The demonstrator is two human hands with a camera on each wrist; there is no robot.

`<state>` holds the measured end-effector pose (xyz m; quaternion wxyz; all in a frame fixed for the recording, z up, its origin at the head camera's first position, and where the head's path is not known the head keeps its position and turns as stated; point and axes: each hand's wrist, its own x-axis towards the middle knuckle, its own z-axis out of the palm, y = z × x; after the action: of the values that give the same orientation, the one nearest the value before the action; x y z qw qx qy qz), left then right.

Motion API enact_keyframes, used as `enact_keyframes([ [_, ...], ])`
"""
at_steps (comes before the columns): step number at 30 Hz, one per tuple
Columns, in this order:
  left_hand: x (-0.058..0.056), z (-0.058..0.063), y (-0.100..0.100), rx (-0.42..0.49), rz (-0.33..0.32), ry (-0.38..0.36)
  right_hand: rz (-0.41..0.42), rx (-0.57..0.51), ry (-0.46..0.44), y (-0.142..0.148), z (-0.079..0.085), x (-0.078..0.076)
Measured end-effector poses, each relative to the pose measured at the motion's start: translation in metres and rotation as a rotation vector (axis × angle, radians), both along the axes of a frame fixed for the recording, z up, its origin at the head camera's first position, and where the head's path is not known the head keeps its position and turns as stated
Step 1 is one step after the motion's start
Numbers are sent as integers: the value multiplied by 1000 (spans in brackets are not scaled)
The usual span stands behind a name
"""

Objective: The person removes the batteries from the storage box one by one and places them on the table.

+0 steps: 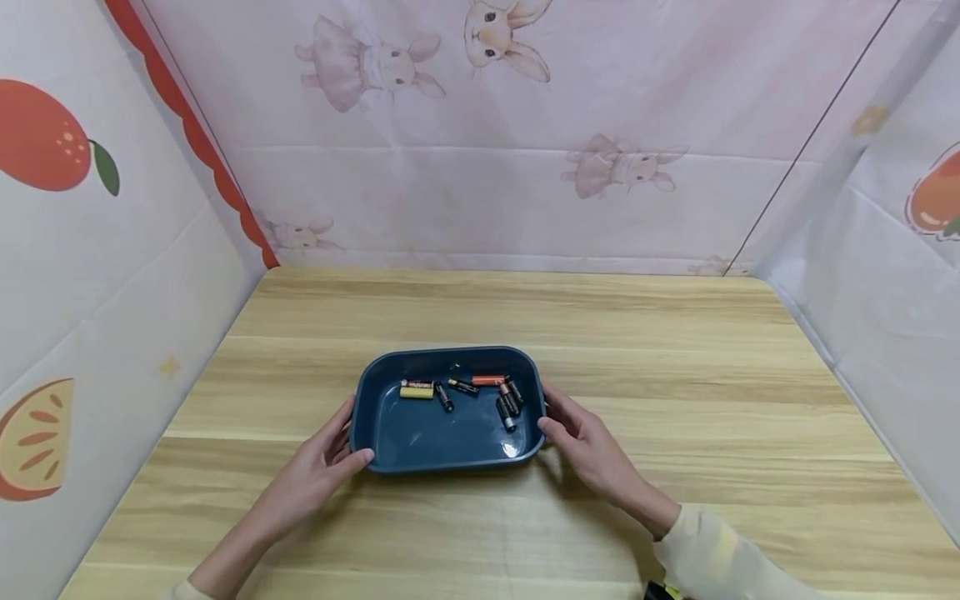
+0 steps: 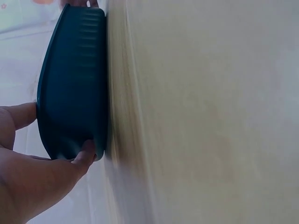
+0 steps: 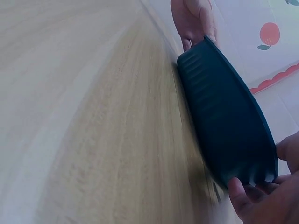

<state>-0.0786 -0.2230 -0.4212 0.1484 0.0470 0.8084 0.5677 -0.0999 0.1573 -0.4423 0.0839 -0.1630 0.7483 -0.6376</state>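
A dark blue rectangular plastic basin (image 1: 435, 437) is held at both ends. My left hand (image 1: 315, 473) grips its left end, thumb over the rim at the near corner and fingers along the outer side. At the right end my right hand (image 1: 596, 457) grips likewise, thumb on the rim. Several small batteries lie loose inside: a yellow battery (image 1: 417, 392) toward the left, an orange battery (image 1: 489, 380) at the back, and dark ones, such as a black battery (image 1: 506, 414) at the right. In the left wrist view the basin's ribbed side (image 2: 74, 84) shows close to the tabletop.
The wood-grain table (image 1: 712, 375) extends around the basin. Printed cloth walls stand at the back (image 1: 487, 200), left and right. A black and yellow object (image 1: 660, 592), cut off by the frame, lies at the bottom edge near the right sleeve.
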Motion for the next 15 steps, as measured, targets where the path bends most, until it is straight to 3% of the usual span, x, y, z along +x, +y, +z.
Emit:
enact_keyframes([
  [15,5,-1,-4,35,2,2,10,1,1,-2,0,2],
])
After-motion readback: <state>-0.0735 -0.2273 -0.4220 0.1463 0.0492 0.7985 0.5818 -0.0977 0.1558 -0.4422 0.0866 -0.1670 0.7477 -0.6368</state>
